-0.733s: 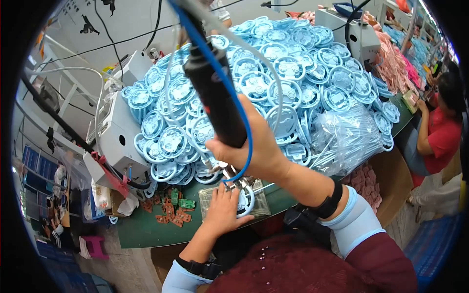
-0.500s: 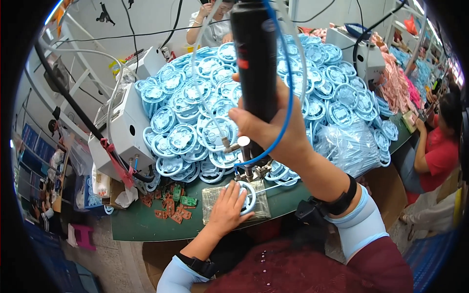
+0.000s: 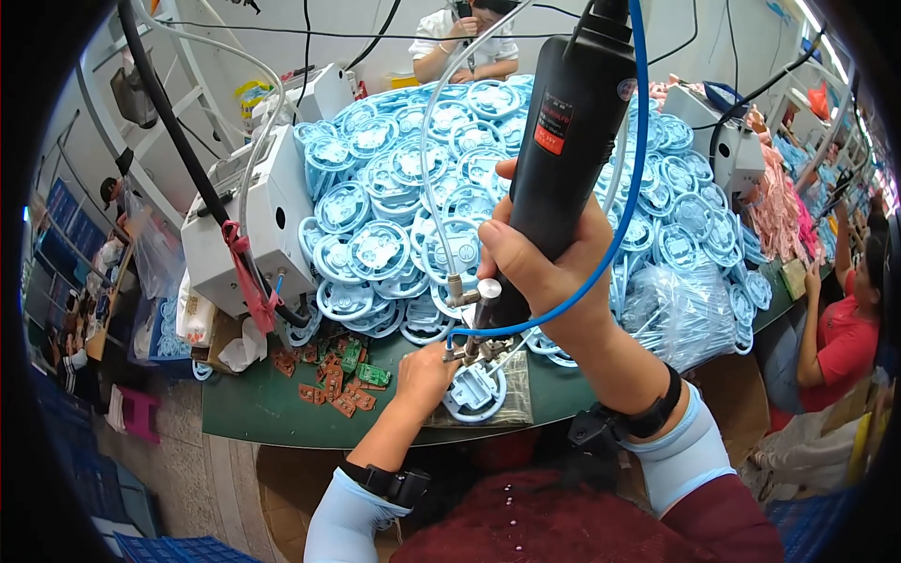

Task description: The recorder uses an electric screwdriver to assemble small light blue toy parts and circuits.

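My right hand (image 3: 558, 267) is wrapped round a black power screwdriver (image 3: 572, 141), held upright and tilted, with a blue hose along it. Its metal tip end (image 3: 474, 347) points down at a light-blue plastic wheel (image 3: 474, 394), a ring with a raised hub in the middle. That wheel lies on a clear-wrapped flat pad (image 3: 516, 403) at the table's front edge. At the wheel's upper left is my left hand (image 3: 427, 375), its fingers bent in beside the screwdriver's tip. The fingertips are partly hidden, so what they grip does not show.
A big heap of light-blue wheels (image 3: 375, 249) covers the green table (image 3: 253, 403). Red and green circuit boards (image 3: 338, 375) lie left of the pad. A grey-white machine box (image 3: 249, 225) stands left. A clear plastic bag (image 3: 685, 305) sits right. Co-workers sit across and at right.
My left hand has drawn back from lying over the wheel to its upper left side. The screwdriver has swung to a tilt, its top toward the right. The whole view has shifted a little.
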`<action>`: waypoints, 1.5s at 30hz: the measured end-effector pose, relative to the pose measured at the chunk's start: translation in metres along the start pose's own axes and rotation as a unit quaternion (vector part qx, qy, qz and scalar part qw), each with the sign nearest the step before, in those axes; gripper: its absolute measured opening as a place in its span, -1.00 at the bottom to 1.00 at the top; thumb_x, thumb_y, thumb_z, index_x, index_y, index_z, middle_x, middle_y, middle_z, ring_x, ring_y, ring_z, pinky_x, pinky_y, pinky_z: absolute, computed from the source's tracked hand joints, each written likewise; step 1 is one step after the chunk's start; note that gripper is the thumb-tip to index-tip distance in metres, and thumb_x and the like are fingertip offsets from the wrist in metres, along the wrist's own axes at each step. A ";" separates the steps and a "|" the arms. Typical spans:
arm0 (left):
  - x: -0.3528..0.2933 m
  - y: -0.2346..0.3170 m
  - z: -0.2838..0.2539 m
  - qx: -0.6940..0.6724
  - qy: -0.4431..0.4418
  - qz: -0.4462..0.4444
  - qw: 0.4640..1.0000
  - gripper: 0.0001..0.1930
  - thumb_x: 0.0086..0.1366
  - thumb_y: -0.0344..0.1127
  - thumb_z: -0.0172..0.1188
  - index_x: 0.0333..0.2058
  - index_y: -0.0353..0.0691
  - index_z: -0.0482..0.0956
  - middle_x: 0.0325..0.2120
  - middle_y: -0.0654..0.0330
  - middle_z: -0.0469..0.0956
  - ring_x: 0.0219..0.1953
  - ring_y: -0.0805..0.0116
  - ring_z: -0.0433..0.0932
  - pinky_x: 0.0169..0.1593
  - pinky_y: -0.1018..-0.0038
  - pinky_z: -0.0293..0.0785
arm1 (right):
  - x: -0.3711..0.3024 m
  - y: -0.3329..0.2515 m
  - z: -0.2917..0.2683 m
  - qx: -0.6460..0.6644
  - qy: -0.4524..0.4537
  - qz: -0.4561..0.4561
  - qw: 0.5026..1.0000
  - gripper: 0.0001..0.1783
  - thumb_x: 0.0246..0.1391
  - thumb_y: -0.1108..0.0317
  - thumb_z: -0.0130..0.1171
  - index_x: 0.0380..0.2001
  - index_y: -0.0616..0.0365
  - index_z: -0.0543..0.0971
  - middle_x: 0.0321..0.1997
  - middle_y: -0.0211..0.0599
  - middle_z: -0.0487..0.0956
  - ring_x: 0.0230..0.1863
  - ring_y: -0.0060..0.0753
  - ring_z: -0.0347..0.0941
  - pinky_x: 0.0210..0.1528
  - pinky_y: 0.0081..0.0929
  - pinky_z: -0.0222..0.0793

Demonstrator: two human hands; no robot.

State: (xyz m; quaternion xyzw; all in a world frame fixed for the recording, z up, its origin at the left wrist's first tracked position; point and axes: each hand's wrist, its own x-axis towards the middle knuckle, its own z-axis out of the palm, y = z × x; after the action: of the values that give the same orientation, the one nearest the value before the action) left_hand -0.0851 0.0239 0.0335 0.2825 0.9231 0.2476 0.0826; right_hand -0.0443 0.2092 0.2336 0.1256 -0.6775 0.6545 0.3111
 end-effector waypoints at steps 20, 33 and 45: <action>-0.055 0.016 0.017 -0.032 0.178 0.105 0.978 -0.02 -0.19 -0.08 0.59 0.17 -0.42 0.29 0.03 -0.04 0.47 0.10 0.00 0.42 0.12 0.18 0.30 | 0.009 0.014 0.026 -0.030 0.003 -0.016 0.999 -0.55 0.07 0.60 0.18 0.05 0.36 0.35 -0.43 -0.35 0.49 -0.50 -0.52 0.52 -0.40 -0.57 0.46; -0.049 0.019 0.010 -0.058 0.124 0.098 0.986 0.01 -0.23 -0.14 0.62 0.18 -0.37 0.24 0.00 -0.09 0.47 0.00 -0.04 0.44 0.08 0.18 0.34 | 0.003 0.034 0.034 0.000 0.037 0.070 0.997 -0.58 -0.09 0.46 0.30 -0.13 0.26 0.41 -0.42 -0.35 0.47 -0.43 -0.54 0.37 -0.35 -0.54 0.35; -0.053 0.015 0.015 -0.065 0.127 0.092 0.985 -0.02 -0.23 -0.15 0.62 0.14 -0.39 0.28 -0.12 -0.06 0.46 -0.07 -0.09 0.42 0.03 0.17 0.37 | -0.005 0.041 0.033 -0.030 -0.035 0.037 0.998 -0.50 -0.08 0.43 0.27 -0.01 0.21 0.43 -0.40 -0.33 0.53 -0.43 -0.50 0.46 -0.30 -0.49 0.40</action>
State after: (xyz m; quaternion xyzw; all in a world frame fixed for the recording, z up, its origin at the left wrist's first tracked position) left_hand -0.0299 0.0111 0.0288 0.3265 0.8780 0.3477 -0.0405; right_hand -0.0726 0.1812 0.1998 0.1135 -0.7115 0.6402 0.2666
